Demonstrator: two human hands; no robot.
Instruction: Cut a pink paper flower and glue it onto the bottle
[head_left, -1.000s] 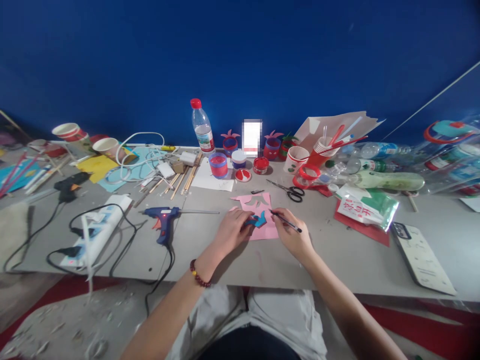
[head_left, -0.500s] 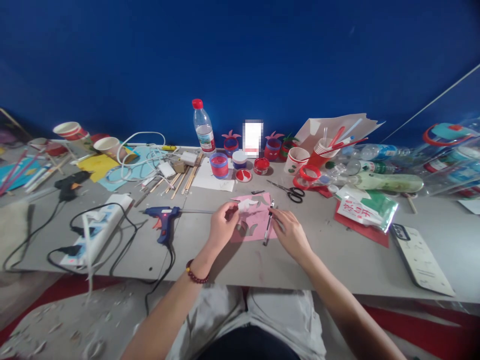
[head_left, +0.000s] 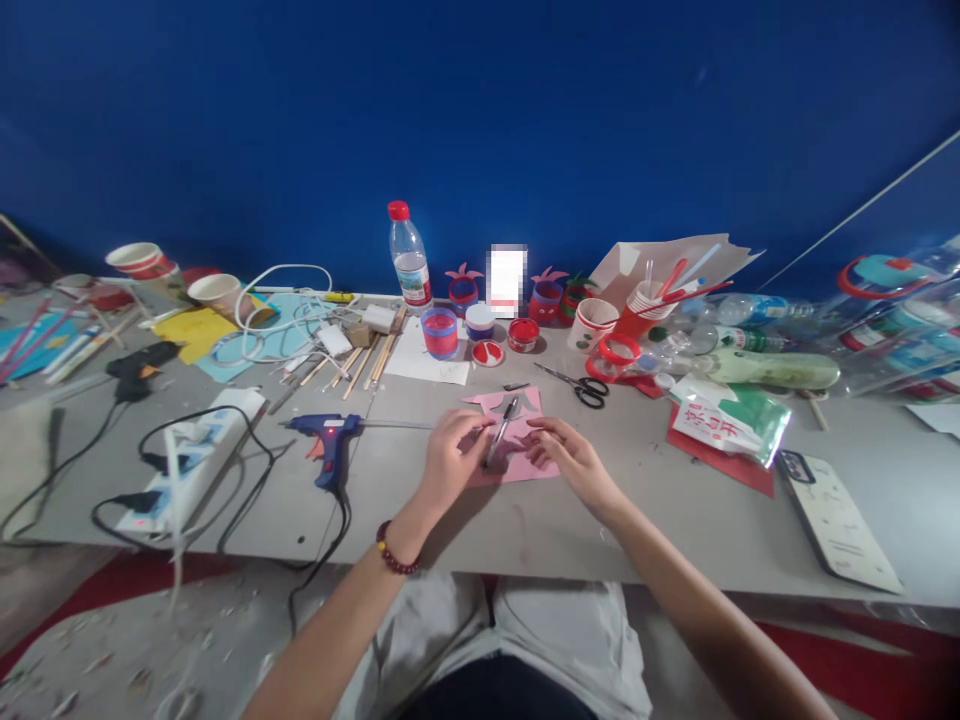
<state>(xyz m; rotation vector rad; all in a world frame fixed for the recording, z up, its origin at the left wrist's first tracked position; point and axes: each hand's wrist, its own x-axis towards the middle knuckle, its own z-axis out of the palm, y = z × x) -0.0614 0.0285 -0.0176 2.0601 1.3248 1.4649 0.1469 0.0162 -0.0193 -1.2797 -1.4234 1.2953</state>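
My left hand [head_left: 452, 455] has its fingertips pinched together against a clear-barrelled pen [head_left: 501, 432] with a dark cap. The pen slants across pink paper [head_left: 540, 466] with curved shapes cut out of it. My right hand [head_left: 571, 455] hovers at the paper's right side, its fingers bent and apart, with nothing seen in it. Black-handled scissors [head_left: 589, 388] lie beyond the right hand. A blue glue gun [head_left: 330, 440] with an orange trigger rests to the left of my left hand.
Behind the paper stand a red-and-purple cup [head_left: 439, 334], an open red paint jar [head_left: 523, 335] and a bottle [head_left: 410, 262]. A power strip [head_left: 217, 440] with cables lies left. At right are a phone [head_left: 840, 525], a packet [head_left: 727, 425] and several plastic bottles.
The pen has moved left, from beside my right hand to my left fingertips. A white paper piece at my left fingers is out of sight. My right fingers have lifted and bent.
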